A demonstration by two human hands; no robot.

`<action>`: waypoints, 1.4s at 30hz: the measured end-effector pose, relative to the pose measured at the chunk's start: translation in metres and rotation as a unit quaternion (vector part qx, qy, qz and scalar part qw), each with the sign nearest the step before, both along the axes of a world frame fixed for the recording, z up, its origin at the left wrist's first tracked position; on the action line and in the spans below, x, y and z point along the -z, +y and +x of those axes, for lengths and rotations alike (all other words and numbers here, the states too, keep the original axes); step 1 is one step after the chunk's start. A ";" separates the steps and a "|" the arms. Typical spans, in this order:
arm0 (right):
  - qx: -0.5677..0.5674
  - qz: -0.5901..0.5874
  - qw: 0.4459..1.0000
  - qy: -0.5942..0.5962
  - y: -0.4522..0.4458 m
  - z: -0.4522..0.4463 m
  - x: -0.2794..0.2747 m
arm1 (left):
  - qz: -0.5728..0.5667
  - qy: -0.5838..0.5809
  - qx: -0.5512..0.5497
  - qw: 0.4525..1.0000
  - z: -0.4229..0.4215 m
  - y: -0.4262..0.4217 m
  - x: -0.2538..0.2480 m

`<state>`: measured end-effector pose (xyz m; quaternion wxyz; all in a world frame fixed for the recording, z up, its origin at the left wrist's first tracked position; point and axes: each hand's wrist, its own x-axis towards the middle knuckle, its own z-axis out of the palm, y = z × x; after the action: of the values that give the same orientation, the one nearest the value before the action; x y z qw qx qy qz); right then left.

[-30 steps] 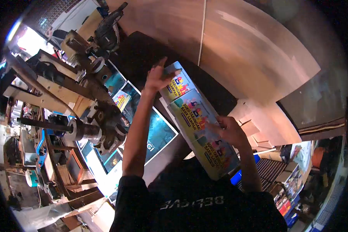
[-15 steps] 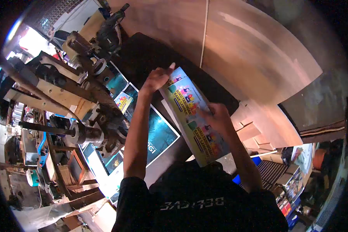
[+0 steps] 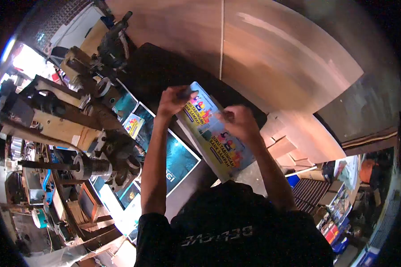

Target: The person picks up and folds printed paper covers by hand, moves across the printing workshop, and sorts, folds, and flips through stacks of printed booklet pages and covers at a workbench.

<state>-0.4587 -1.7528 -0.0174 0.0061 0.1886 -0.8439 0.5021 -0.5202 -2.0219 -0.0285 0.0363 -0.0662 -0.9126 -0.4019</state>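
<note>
Both hands are on a long stack of printed booklet covers point(image 3: 209, 129), tilted in front of my chest. The top cover is blue and yellow, with the words "Buku Tabungan Bank Sampah" printed twice. My left hand point(image 3: 173, 103) is closed around the stack's far left corner, thumb toward the top face. My right hand point(image 3: 241, 123) has its fingers bent in over the upper right edge, closed on the covers. Its fingertips are partly hidden and slightly blurred. Pale page edges show along the stack's left side.
Left of the stack stands a metal machine point(image 3: 116, 155) with a roller and shaft. Dark teal printed sheets point(image 3: 180, 162) lie beside it, with a small cover point(image 3: 133, 125) on them. A black surface point(image 3: 160, 62) and large wooden panels point(image 3: 272, 58) are beyond. Boxes stand at lower right.
My right hand has moved up along the stack toward my left hand, its fingers more bent. The printing on the top face has shifted against the stack's end. The whole view has moved slightly.
</note>
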 end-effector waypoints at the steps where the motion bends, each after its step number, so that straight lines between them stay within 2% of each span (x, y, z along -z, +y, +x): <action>1: 0.033 -0.021 0.998 0.046 0.008 0.003 -0.005 | 0.081 0.026 0.007 0.996 0.003 0.000 0.007; 2: 0.036 -0.019 0.998 0.041 0.013 0.007 -0.019 | 0.083 0.021 0.009 0.996 0.003 -0.002 0.017; 4: 0.041 -0.056 0.997 0.024 0.023 0.011 -0.046 | 0.156 0.106 -0.020 0.982 0.000 -0.001 0.030; 5: 0.046 -0.055 0.997 0.023 0.026 0.012 -0.044 | 0.115 0.080 -0.031 0.990 0.009 0.006 0.011; 8: -0.137 -0.017 0.987 0.080 0.028 0.023 -0.028 | 0.055 0.084 -0.023 0.995 0.010 0.007 0.004; 9: -0.151 0.040 0.982 0.109 0.031 0.030 -0.025 | 0.054 0.082 -0.021 0.995 0.010 0.007 0.004; 10: -0.151 0.041 0.982 0.110 0.034 0.042 -0.015 | 0.050 0.092 -0.020 0.994 0.007 0.007 0.005; 11: -0.105 0.088 0.973 0.184 0.036 0.059 -0.008 | 0.047 0.101 -0.021 0.993 0.005 0.006 0.009; 13: -0.061 0.134 0.957 0.249 0.043 0.072 -0.010 | 0.045 0.103 -0.024 0.993 0.007 -0.002 0.020; 14: -0.156 0.144 0.963 0.167 0.050 0.075 -0.041 | 0.067 0.111 0.004 0.992 0.005 -0.007 0.023; 15: -0.194 0.148 0.962 0.122 0.055 0.076 -0.048 | 0.092 0.119 0.036 0.988 0.000 -0.010 0.026; 16: -0.229 0.153 0.958 0.075 0.060 0.077 -0.054 | 0.173 0.067 0.073 0.980 -0.005 -0.009 0.027; 18: -0.228 0.169 0.959 0.024 0.058 0.073 -0.050 | 0.106 0.033 0.073 0.991 -0.009 -0.008 0.023; 19: -0.229 0.158 0.960 0.014 0.057 0.070 -0.052 | 0.006 0.021 0.005 1.000 -0.001 0.009 0.003; 22: -0.256 0.174 0.951 0.005 0.055 0.065 -0.051 | 0.004 -0.002 -0.039 0.999 0.012 0.024 -0.015; 23: -0.267 0.171 0.949 0.006 0.053 0.064 -0.051 | 0.085 0.065 -0.016 0.994 0.004 0.007 0.017; 24: -0.250 0.174 0.951 -0.050 0.052 0.063 -0.054 | 0.130 0.105 -0.003 0.986 -0.008 -0.009 0.050; 25: -0.234 0.179 0.950 -0.105 0.050 0.062 -0.055 | 0.108 0.108 0.005 0.988 -0.008 -0.013 0.044; 26: -0.245 0.179 0.947 -0.102 0.049 0.062 -0.054 | 0.086 0.110 0.015 0.990 -0.004 -0.008 0.033; 27: -0.235 0.178 0.952 -0.076 0.049 0.062 -0.053 | 0.063 0.047 -0.034 0.996 0.002 0.009 0.010; 29: -0.232 0.180 0.955 -0.047 0.044 0.063 -0.059 | 0.045 0.048 -0.037 0.997 0.002 0.007 0.011; 30: -0.228 0.230 0.944 -0.056 0.041 0.064 -0.066 | 0.028 0.046 -0.030 0.998 0.001 0.006 0.010; 32: -0.230 0.283 0.929 -0.063 0.042 0.066 -0.065 | 0.070 0.069 -0.003 0.995 0.011 0.012 -0.009; 34: -0.214 0.165 0.963 0.000 0.049 0.066 -0.049 | -0.027 0.030 -0.059 0.997 0.027 0.028 -0.038; 35: -0.219 0.165 0.962 0.002 0.048 0.066 -0.047 | -0.037 0.078 -0.059 0.995 0.021 0.020 -0.016; 36: -0.211 0.183 0.960 -0.014 0.047 0.068 -0.045 | -0.038 0.078 -0.064 0.994 0.019 0.017 -0.010; 38: -0.211 0.208 0.955 -0.027 0.046 0.071 -0.047 | -0.073 0.056 -0.073 0.993 0.020 0.019 -0.012; 40: -0.196 0.185 0.963 -0.019 0.043 0.075 -0.049 | -0.054 0.038 -0.072 0.995 0.024 0.022 -0.013; 42: -0.188 0.214 0.958 -0.028 0.042 0.079 -0.048 | -0.083 0.056 -0.123 0.987 0.026 0.026 -0.015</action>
<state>-0.3800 -1.7110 0.0309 -0.1526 0.3269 -0.8808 0.3067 -0.4945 -1.9959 -0.0133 0.1307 0.0217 -0.9404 -0.3132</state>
